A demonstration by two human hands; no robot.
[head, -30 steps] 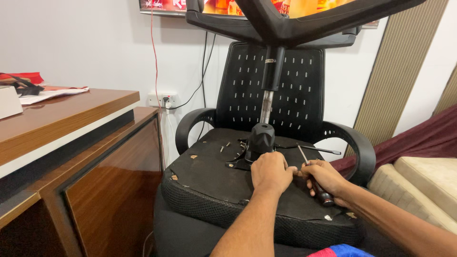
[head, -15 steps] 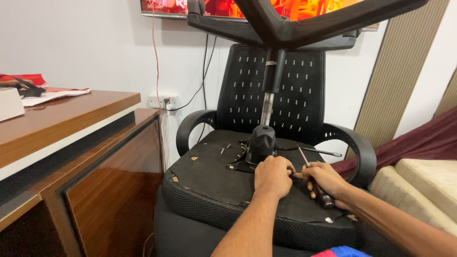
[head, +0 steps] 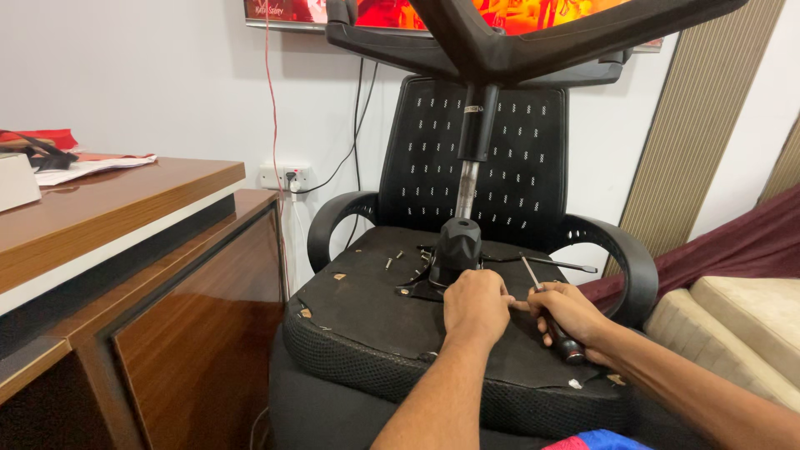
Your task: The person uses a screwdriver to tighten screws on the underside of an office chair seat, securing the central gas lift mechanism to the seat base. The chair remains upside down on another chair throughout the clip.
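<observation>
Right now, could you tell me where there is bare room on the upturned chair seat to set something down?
The black seat underside is bare left of the left hand. It is crowded around the black mechanism housing, loose screws, right hand and screwdriver.

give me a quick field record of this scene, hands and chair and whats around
left hand: resting on the upturned seat underside, beside the black mechanism
right hand: holding a screwdriver, shaft pointing up
chair: upside down, star base on top, gas column upright
loose screws: on the seat underside
left side: wooden desk
right side: beige cushion
</observation>
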